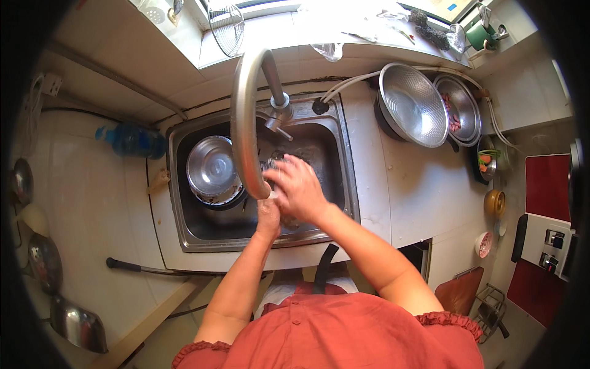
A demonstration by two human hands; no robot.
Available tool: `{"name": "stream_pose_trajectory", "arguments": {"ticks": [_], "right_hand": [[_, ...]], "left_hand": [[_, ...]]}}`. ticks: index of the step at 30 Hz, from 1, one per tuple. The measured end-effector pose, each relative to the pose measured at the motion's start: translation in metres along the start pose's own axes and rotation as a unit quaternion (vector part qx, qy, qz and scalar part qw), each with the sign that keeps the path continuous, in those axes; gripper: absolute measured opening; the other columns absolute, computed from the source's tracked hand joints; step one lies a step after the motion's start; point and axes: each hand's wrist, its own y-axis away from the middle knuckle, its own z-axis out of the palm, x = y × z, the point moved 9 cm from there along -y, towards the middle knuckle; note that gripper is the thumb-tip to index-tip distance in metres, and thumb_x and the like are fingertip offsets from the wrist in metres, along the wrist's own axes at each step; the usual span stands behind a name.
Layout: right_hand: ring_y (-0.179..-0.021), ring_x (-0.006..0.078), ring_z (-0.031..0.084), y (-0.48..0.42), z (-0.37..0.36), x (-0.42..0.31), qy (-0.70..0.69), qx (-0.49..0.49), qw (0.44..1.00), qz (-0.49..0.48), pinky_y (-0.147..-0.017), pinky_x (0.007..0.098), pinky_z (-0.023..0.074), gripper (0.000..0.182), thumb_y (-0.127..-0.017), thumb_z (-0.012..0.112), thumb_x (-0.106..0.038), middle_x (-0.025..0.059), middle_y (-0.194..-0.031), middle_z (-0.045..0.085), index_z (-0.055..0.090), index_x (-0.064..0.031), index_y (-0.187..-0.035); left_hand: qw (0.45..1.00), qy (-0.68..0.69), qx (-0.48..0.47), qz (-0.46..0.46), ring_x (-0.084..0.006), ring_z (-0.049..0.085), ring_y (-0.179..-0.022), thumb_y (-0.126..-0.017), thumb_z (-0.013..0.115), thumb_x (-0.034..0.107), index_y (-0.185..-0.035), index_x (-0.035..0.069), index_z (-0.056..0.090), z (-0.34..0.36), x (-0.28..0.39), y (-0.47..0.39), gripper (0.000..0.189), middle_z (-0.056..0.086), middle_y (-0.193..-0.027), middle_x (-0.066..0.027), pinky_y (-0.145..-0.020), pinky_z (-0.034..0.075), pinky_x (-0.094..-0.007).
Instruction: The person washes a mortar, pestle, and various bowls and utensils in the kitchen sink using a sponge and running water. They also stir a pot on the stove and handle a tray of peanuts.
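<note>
My left hand (268, 216) is low in the steel sink (186, 230), directly under the spout end of the curved metal faucet (245, 115), which hides part of it. Just right of it, my right hand (297, 187) reaches over the basin with its fingers bent towards the left. Something dark and shiny, perhaps wet, shows by the fingertips; what it is, and whether either hand grips it, cannot be made out. To the left of both hands, a round metal bowl (213, 162) rests on other round ware inside the sink.
A blue plastic bottle (138, 140) lies left of the sink. On the right counter stand a large metal bowl (412, 106), a metal bowl with reddish pieces (463, 110) and a dish with vegetables (488, 161). A wire strainer (226, 30) leans by the window. The faucet arches above the hands.
</note>
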Motion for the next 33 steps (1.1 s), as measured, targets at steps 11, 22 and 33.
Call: {"name": "stream_pose_trajectory", "arguments": {"ticks": [11,22,33], "right_hand": [[-0.096,0.0258,0.061,0.155,0.106,0.137,-0.525,0.025,0.566,0.635,-0.075,0.0484,0.0530,0.043,-0.092,0.044,-0.042,0.0120,-0.108,0.060,0.055,-0.0077,-0.115],[-0.087,0.0179,0.057,0.126,0.026,0.108,-0.456,-0.077,0.682,0.566,-0.062,0.0329,0.0529,0.051,-0.092,0.041,-0.050,0.0047,-0.110,0.056,0.045,-0.0182,-0.132],[-0.088,0.0153,0.057,0.133,0.005,0.143,-0.299,-0.071,0.831,0.463,-0.078,0.0283,0.0465,0.036,-0.086,0.059,-0.019,0.0087,-0.096,0.063,0.055,0.0015,-0.115]], "left_hand": [[0.999,-0.003,0.034,0.036,-0.0152,0.061,-0.085,-0.088,0.054,0.052,-0.106,0.000,0.055,-0.024,0.027,0.019,0.054,0.062,-0.094,-0.0046,-0.075,0.050,-0.0307],[0.784,-0.556,-0.192,0.198,-0.0353,0.061,-0.076,-0.082,0.063,0.018,-0.100,0.007,0.062,0.070,0.032,0.051,0.021,0.063,-0.081,-0.0139,-0.065,0.048,-0.0415],[0.610,-0.676,-0.180,0.371,-0.0234,0.057,-0.094,-0.080,0.058,0.023,-0.085,0.012,0.060,0.059,0.053,0.100,0.013,0.058,-0.089,-0.0060,-0.089,0.043,-0.0377]]}}
